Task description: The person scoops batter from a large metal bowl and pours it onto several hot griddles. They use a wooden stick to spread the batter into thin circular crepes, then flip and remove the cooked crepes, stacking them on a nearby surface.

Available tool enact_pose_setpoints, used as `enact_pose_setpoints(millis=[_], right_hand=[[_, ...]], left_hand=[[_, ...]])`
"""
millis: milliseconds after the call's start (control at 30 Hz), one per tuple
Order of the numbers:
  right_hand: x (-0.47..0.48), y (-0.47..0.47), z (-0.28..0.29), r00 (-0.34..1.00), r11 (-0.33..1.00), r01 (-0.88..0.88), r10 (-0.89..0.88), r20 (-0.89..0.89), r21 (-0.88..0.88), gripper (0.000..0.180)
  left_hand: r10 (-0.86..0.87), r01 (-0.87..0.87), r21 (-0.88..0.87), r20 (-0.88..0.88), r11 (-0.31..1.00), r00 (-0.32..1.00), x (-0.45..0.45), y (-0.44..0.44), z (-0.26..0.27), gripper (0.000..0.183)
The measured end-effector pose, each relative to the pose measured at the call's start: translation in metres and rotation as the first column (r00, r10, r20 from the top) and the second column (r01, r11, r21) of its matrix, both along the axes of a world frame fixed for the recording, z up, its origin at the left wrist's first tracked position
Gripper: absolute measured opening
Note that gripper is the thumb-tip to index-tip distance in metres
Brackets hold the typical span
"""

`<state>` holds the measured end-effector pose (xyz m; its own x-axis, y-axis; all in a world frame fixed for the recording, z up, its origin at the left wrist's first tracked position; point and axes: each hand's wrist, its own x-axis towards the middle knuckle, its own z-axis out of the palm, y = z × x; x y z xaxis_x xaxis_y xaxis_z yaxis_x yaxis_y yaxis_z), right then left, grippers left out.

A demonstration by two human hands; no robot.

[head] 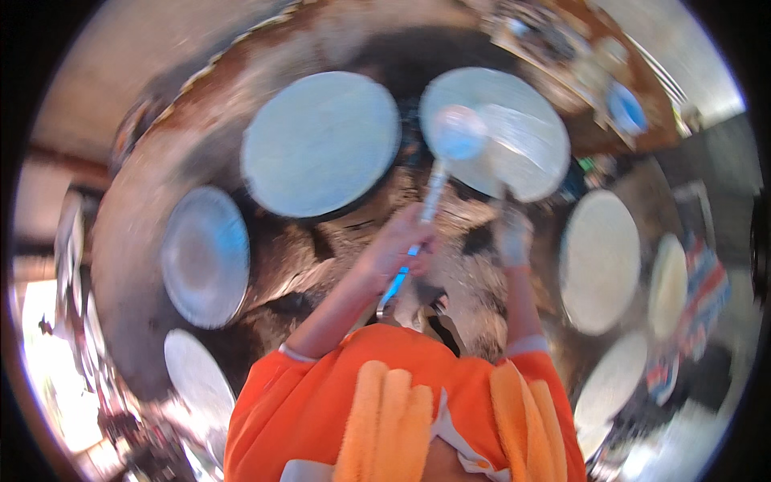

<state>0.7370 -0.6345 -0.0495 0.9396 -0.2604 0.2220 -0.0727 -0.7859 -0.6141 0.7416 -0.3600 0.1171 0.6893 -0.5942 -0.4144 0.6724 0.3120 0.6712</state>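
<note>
My left hand (400, 244) grips the long metal handle of a ladle (461, 135). The round bowl of this ladle is over the left part of the far right griddle (548, 172), blurred by motion. Close to the near edge of that same griddle, my right hand (513, 236) is closed around a thin dark handle (505, 194); the tool's far end is too blurred to make out. A pale, shiny layer (518, 129) covers part of the surface there. Beside it on the left lies another large round griddle (319, 144) with a pale, even top.
More round plates (205, 256) (601, 262) ring me on both sides, set in an earthen stove (138, 241). A wooden table (656, 126) with a blue bowl (626, 108) stands at the far right. An orange towel (385, 422) hangs over my chest. Striped cloth (702, 295) lies at right.
</note>
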Motion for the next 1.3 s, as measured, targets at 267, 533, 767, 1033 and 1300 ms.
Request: enact_pose_setpoints(millis=[267,533,767,1033,1300], right_hand=[[0.027,-0.036,0.061,0.977,0.923,0.135,-0.064,-0.201,0.359,0.037],[-0.034,-0.054,0.058,0.937,0.696,0.155,0.121,-0.327,0.701,0.029],[0.009,0.020,0.001,0.990,0.596,0.137,-0.048,-0.135,0.792,0.030],[-0.014,0.080,0.030,0.963,0.470,0.269,-0.164,-0.216,0.841,0.036],[0.005,-0.004,0.012,0.990,0.763,0.141,-0.121,-0.075,0.631,0.040]], left_hand=[[-0.081,0.055,0.225,0.109,0.973,0.991,0.048,-0.032,-0.007,0.021],[-0.052,-0.049,0.352,0.271,0.935,0.961,0.145,-0.076,-0.042,0.022],[-0.216,0.081,0.482,0.232,0.873,0.948,0.122,-0.060,-0.051,0.015],[-0.118,0.008,0.394,0.255,0.919,0.960,0.084,-0.043,-0.076,0.016],[-0.199,0.049,-0.696,-0.136,0.716,0.970,0.089,-0.018,-0.055,0.039]])
